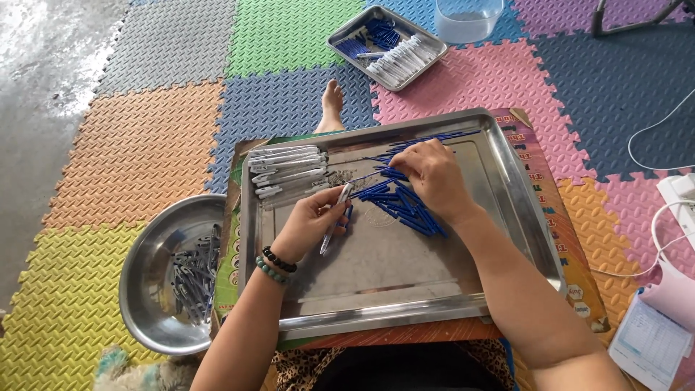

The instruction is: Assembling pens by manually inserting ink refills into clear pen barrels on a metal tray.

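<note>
A large steel tray (405,289) rests on my lap. My left hand (308,223) holds a clear pen barrel (334,221) upright-tilted over the tray. My right hand (433,172) reaches into a pile of thin blue refills (405,204) in the tray's middle, fingertips on one of them. A row of clear pen barrels (288,174) lies at the tray's far left corner.
A round steel bowl (156,279) with dark pen parts sits at my left. A smaller tray (386,45) with blue and white pen parts lies on the coloured foam mats ahead, next to a clear plastic tub (467,18). Papers (651,340) and white cables lie to my right.
</note>
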